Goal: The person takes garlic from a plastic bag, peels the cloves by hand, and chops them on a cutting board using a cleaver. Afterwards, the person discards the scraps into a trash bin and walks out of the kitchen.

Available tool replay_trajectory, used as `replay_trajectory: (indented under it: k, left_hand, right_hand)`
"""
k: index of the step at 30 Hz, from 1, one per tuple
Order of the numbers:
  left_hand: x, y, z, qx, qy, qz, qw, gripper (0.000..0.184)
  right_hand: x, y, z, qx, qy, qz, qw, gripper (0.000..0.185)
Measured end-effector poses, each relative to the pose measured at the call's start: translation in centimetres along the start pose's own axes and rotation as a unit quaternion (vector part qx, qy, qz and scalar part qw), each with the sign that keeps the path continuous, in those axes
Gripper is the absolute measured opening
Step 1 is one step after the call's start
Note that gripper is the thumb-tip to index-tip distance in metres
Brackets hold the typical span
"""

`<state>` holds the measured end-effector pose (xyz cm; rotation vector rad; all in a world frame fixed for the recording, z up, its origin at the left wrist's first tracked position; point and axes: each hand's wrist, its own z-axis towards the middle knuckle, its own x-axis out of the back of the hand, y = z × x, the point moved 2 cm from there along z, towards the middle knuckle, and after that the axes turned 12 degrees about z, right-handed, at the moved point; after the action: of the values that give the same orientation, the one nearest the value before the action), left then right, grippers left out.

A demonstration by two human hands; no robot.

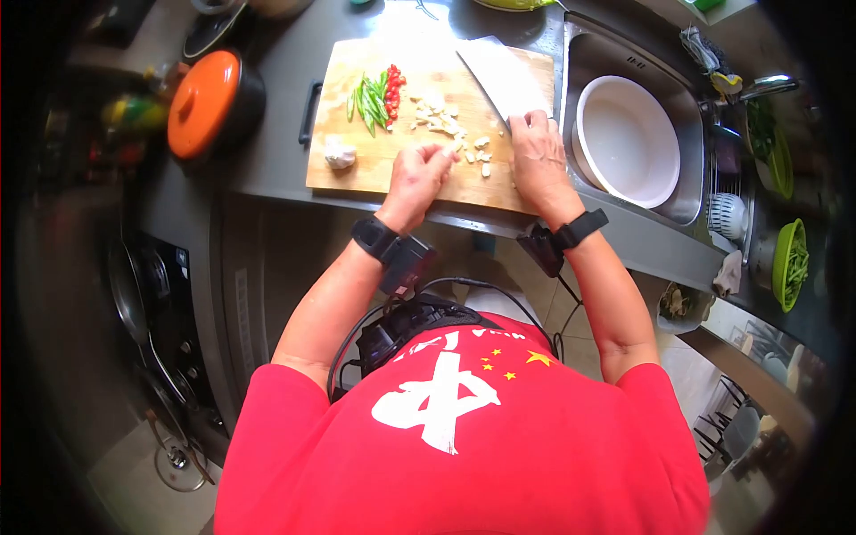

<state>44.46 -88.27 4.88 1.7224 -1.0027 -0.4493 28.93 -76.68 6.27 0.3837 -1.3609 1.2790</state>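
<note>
My right hand (539, 165) is wrapped round the handle end of a kitchen knife (504, 78), whose broad, bright blade lies over the right side of the wooden cutting board (343, 71). The handle itself is hidden under my fingers. My left hand (417, 183) is at the board's near edge, thumb and fingers pinched together beside chopped garlic (435, 116). What the pinch holds, if anything, cannot be made out. Larger garlic pieces (484, 156) lie between my hands. Sliced green chili (373, 100) and chopped red chili (393, 96) sit further left, with a garlic bulb (340, 153) at the near left.
A sink (584, 53) with a white basin (629, 143) is right of the board, below a faucet (771, 86). An orange-lidded pot (205, 102) stands to the left. A green basket of green vegetables (791, 265) is at the far right. A stove (183, 330) lies lower left.
</note>
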Motion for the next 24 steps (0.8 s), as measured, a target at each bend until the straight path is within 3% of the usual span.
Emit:
replay_trajectory:
  k: [2, 4, 9, 12, 15, 21, 24]
  left_hand:
    - [-0.9, 0.0, -0.1, -0.056, -0.042, 0.134, 0.988, 0.017]
    - [-2.0, 0.1, -0.3, -0.222, -0.018, 0.300, 0.928, 0.014]
    - [-3.0, 0.5, 0.0, -0.264, 0.046, 0.302, 0.915, 0.015]
    - [-2.3, 0.1, 0.0, -0.250, 0.098, 0.262, 0.927, 0.015]
    - [-0.8, 0.3, -0.5, -0.202, 0.162, 0.278, 0.925, 0.020]
    - [-0.7, -0.1, 0.0, -0.218, 0.158, 0.301, 0.915, 0.023]
    - [-1.3, 0.8, -0.2, -0.278, 0.173, 0.332, 0.885, 0.021]
  right_hand:
    - [-0.3, 0.0, 0.0, -0.017, 0.002, -0.004, 1.000, 0.023]
    - [-0.2, 0.0, 0.0, -0.027, 0.015, 0.010, 0.999, 0.023]
    - [2.9, -0.8, -0.6, 0.007, 0.111, 0.117, 0.987, 0.022]
    - [5.9, -1.7, -2.9, -0.053, 0.103, 0.243, 0.963, 0.017]
    - [9.1, -2.8, -5.9, -0.149, -0.041, 0.221, 0.963, 0.011]
    - [9.8, -4.7, -9.5, -0.125, -0.063, 0.185, 0.973, 0.011]
    - [9.4, -4.8, -9.7, -0.130, -0.047, 0.181, 0.974, 0.011]
